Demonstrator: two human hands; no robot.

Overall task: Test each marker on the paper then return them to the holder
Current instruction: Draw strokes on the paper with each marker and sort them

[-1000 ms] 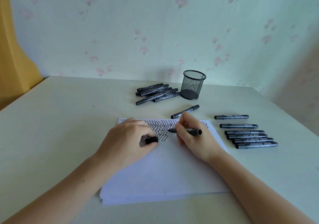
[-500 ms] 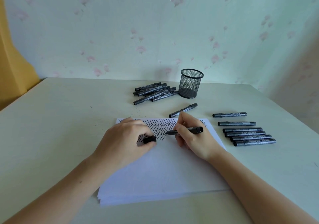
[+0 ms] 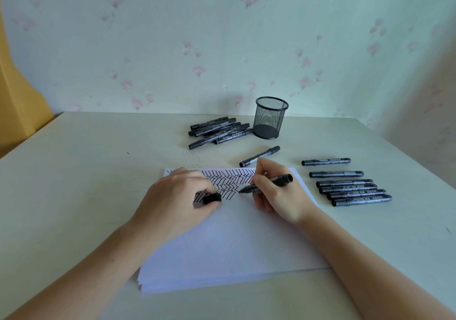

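My right hand (image 3: 276,196) grips an uncapped black marker (image 3: 267,184), its tip touching the white paper stack (image 3: 234,245) beside rows of black slanted strokes (image 3: 229,179). My left hand (image 3: 177,201) rests on the paper and holds the marker's black cap (image 3: 212,198) between thumb and fingers. The black mesh holder (image 3: 270,121) stands upright at the back of the table. A pile of several capped markers (image 3: 217,132) lies left of it. One capped marker (image 3: 259,156) lies just beyond the paper. Several more (image 3: 345,184) lie in a row to the right.
The pale table (image 3: 74,184) meets a flowered wall behind. A yellow curtain (image 3: 19,97) hangs at the far left. The table's right edge runs diagonally past the marker row.
My right hand has slid the marker tip slightly left and down across the paper, and the marker now tilts more steeply. My left hand with the cap has stayed put.
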